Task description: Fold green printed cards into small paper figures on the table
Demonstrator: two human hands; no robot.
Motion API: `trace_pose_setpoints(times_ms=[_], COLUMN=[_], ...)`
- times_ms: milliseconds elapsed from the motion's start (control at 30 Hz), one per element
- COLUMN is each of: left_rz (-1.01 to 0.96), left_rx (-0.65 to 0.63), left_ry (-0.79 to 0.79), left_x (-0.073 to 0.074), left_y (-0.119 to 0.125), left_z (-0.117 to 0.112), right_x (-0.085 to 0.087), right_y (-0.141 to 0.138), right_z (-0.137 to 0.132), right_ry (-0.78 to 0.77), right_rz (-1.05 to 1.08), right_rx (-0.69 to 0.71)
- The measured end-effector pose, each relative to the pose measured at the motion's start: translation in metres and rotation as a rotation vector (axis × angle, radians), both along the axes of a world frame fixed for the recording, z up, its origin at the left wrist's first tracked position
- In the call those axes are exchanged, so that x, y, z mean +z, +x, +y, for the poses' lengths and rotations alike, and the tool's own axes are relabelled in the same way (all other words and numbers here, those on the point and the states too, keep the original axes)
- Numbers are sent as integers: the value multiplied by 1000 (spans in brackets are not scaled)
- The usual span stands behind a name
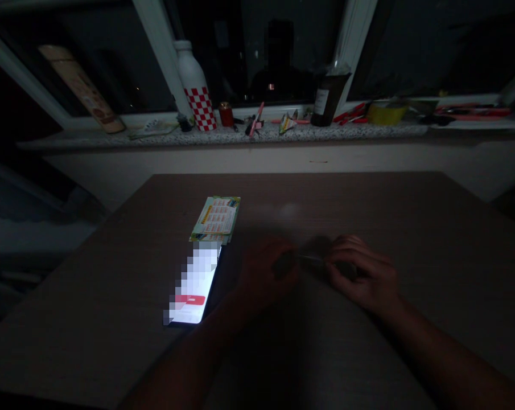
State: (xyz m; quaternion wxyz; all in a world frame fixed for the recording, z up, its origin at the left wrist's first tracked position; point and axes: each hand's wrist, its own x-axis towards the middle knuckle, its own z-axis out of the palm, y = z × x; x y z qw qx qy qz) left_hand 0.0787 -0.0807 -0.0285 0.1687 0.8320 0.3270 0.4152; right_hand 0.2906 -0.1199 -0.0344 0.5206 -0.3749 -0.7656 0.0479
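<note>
Over the dim wooden table (351, 359), my left hand (268, 270) is closed, its thumb and fingers brought together in a pinch. Facing it, my right hand (363, 273) is closed too, fingers curled and thumb tip against the forefinger. A thin, pale, shiny strip (310, 257) spans the short gap between both sets of fingertips; darkness and blur hide its kind. Left of my left hand lies a lit phone (197, 285), screen up and partly pixelated. Beyond its top edge is a small stack of printed cards (217, 217).
Along the granite windowsill (240, 135) stand a checkered bottle (200, 94), a tan flask (82, 88), a small red jar (226, 115), a dark cup (329, 97), a yellow tape roll (385, 113) and several pens and small items. Dark windows rise behind.
</note>
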Motion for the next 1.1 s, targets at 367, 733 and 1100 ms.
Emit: trace_pose_setpoints(times_ms=[367,733,1100], left_rz=[140,91,79], left_rx=[-87,-96,-2], left_ry=[206,213,63], left_x=[2,2,6], left_y=[12,14,-3], left_z=[-7,-8,3], right_x=[-1,5,11], right_y=[-7,-11,-9], right_z=[0,-2,-8], right_ry=[35,101,15], right_rz=[-152,-181,32], right_rx=[70,84,-26])
